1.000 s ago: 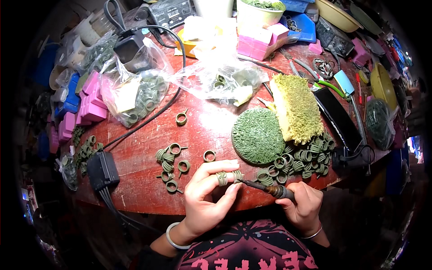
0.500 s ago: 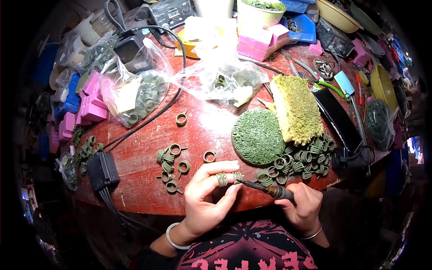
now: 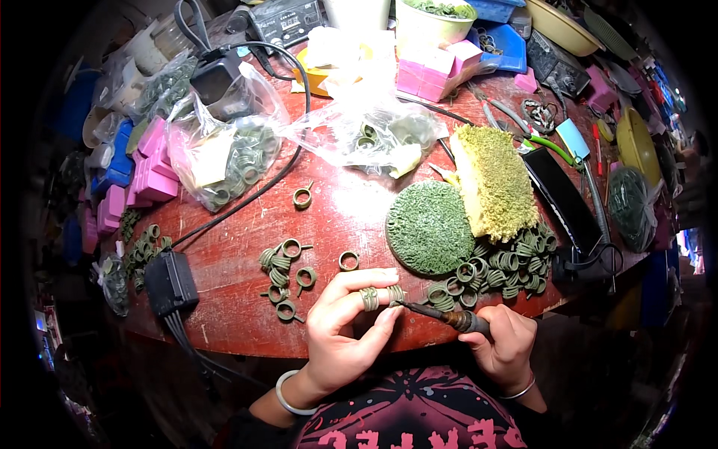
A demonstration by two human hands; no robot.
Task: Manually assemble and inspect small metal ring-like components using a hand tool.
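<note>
Pinched between thumb and fingertips of the left hand (image 3: 345,329), a small green wire coil (image 3: 395,294) is held just above the near edge of the red table (image 3: 239,247). A soldering iron (image 3: 446,316) is gripped in the closed right hand (image 3: 507,346), its tip touching the coil. More coils (image 3: 502,263) are heaped beside a round green pad (image 3: 428,227).

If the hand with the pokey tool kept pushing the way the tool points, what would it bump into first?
Most likely the small green coil pinched in the left hand. The tool in the right hand points left, its tip right at that coil, though depth is hard to judge.
</note>
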